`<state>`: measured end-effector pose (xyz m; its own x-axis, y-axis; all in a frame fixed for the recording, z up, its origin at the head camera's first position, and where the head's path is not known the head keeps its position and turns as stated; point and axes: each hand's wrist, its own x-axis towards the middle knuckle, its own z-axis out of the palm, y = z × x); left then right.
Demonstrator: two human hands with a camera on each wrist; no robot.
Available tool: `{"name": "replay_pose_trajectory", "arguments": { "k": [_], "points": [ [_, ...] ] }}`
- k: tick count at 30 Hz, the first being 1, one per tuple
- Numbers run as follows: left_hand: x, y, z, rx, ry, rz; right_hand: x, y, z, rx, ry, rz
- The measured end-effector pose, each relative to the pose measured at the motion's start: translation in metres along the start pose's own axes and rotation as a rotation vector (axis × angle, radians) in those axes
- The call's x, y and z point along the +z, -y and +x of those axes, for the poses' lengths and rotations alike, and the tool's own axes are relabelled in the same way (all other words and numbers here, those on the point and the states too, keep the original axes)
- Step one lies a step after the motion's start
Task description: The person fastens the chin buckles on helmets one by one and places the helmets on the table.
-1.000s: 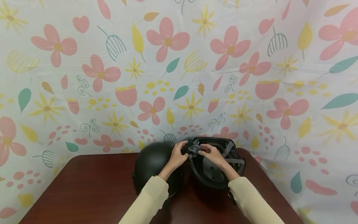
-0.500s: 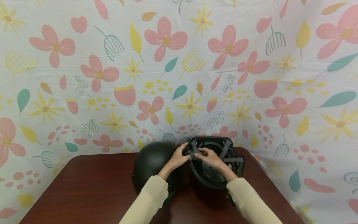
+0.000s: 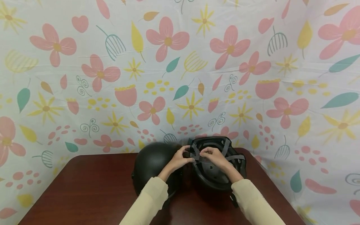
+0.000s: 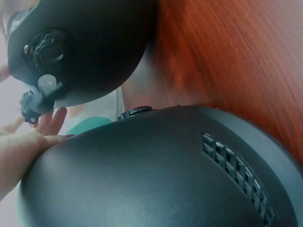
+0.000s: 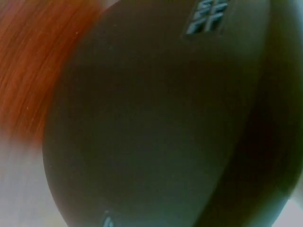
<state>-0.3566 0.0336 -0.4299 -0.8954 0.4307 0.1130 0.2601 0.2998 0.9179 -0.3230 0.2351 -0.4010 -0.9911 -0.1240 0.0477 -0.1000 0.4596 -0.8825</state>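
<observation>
A black helmet (image 3: 213, 181) lies upturned on the right of the table, its padded inside and grey straps (image 3: 226, 147) showing. At its left rim my left hand (image 3: 178, 159) pinches a grey strap between thumb and fingers. In the left wrist view the fingertips of that left hand (image 4: 28, 146) are at a small black fitting (image 4: 33, 109) beside the helmet's round side knob (image 4: 49, 49). My right hand (image 3: 215, 157) reaches over the opening, its thumb and fingertips pinching the strap close to the left hand. The right wrist view shows only the helmet's dark shell (image 5: 142, 118).
A second black helmet (image 3: 152, 168) sits dome up just left of the first, under my left forearm; its vent grille (image 4: 236, 170) shows in the left wrist view. The reddish-brown table (image 3: 84, 187) backs onto a flower-patterned cloth (image 3: 168, 78).
The grey strap bunched between my hands a second ago now lies spread at the upturned helmet's left rim. My right fingertips dipped and then rose slightly. Both helmets stay about where they were.
</observation>
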Motion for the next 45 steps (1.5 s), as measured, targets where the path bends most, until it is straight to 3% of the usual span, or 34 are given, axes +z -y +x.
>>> {"name": "replay_pose_trajectory", "arguments": {
  "k": [3,6,13,15,22,29,35,39,45],
  "points": [
    [-0.001,0.001,-0.001,0.002,0.001,0.003,-0.005,0.002,0.0,-0.009,0.009,0.072],
    [-0.002,0.003,-0.002,0.011,0.002,0.004,-0.01,0.003,0.0,-0.007,0.028,0.058],
    [-0.004,0.006,-0.005,0.025,0.002,0.012,-0.014,0.0,-0.004,0.005,0.204,-0.114],
    [-0.005,0.006,-0.006,0.025,0.004,0.011,-0.014,-0.001,-0.006,0.013,0.221,-0.134],
    [-0.003,0.004,-0.009,0.011,0.016,-0.06,-0.014,-0.003,-0.006,-0.005,0.205,-0.168],
    [-0.001,0.007,-0.01,-0.013,0.045,-0.144,-0.017,-0.003,-0.003,0.064,0.179,-0.074],
    [-0.001,0.011,-0.011,-0.013,0.035,-0.162,-0.01,-0.005,-0.006,0.107,0.219,-0.019],
    [-0.001,0.01,-0.012,0.001,0.031,-0.177,-0.005,-0.005,-0.007,0.072,0.25,-0.081],
    [-0.007,0.005,-0.013,-0.005,0.041,-0.212,-0.004,-0.006,-0.005,0.004,0.286,-0.046]
  ]
}}
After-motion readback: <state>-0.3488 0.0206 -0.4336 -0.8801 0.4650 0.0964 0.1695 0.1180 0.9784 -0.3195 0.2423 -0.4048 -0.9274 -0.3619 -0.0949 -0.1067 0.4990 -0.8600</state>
